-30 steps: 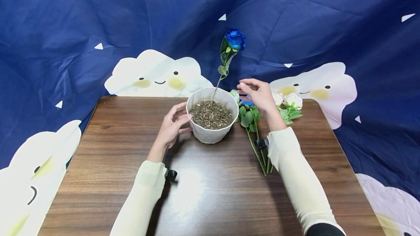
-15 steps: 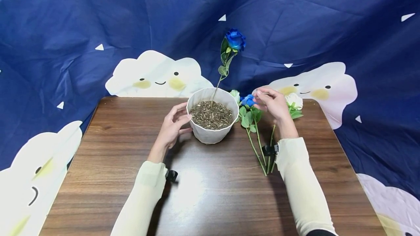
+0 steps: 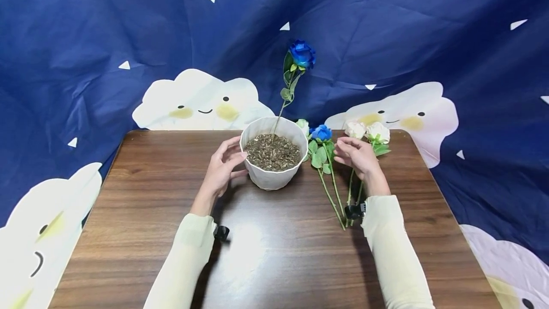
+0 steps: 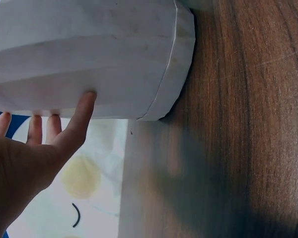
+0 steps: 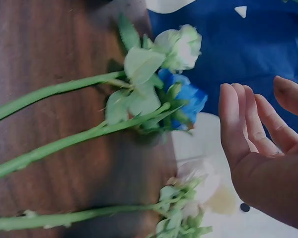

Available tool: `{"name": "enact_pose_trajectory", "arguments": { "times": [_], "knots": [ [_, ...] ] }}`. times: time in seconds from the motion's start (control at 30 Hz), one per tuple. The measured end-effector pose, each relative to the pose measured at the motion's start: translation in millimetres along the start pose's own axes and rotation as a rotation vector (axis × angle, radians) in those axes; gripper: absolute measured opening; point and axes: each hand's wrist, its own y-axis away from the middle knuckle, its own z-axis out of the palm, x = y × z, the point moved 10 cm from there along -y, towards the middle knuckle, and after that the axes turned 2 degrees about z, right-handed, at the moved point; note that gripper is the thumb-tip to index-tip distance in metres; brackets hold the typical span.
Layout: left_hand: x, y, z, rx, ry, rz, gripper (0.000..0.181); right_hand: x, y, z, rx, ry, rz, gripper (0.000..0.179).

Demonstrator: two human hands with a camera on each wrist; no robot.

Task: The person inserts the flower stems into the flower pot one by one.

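A white faceted flowerpot (image 3: 275, 180) filled with brown soil (image 3: 272, 152) stands near the table's far edge. From the soil a blue rose (image 3: 302, 55) rises, its stem leaning slightly right. My left hand (image 3: 218, 170) rests its fingertips against the pot's left side, the fingers fairly straight and spread, as the left wrist view also shows. Over the stems right of the pot hovers my right hand (image 3: 360, 159), holding nothing, fingers loosely bent. Closest to it lie a second blue rose (image 3: 320, 133) and two white roses (image 3: 355, 129); my right palm (image 5: 268, 173) is apart from them.
A pale greenish-white rose (image 3: 302, 126) lies just behind the pot's right side. Green stems (image 3: 329, 194) point toward the front of the brown wooden table (image 3: 274, 261). Behind hangs a dark blue cloth (image 3: 240, 23) with cloud faces.
My right hand has moved away from the pot, rightward and down over the lying roses, uncovering the second blue rose. The left hand stays at the pot. The view has shifted slightly.
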Motion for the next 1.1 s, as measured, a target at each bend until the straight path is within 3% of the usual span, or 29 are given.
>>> {"name": "enact_pose_trajectory", "arguments": {
  "times": [0.37, 0.63, 1.0, 1.1],
  "knots": [
    [-3.2, -0.9, 3.6, -0.008, -0.005, -0.002, 0.056, 38.5, -0.7, -19.8, 0.015, 0.003, 0.098, 0.010],
    [-5.4, -0.3, 4.2, -0.009, -0.008, -0.006, 0.056, 58.1, -0.6, -30.8, 0.026, 0.075, 0.112, 0.051],
    [-1.6, -1.4, -0.2, -0.019, -0.011, 0.005, 0.057, 68.1, -3.1, -24.6, 0.026, 0.225, 0.148, 0.051],
    [-1.4, -1.2, -1.6, -0.018, -0.009, 0.000, 0.057, 69.2, -2.9, -21.7, 0.016, 0.328, 0.158, 0.048]
  ]
}}
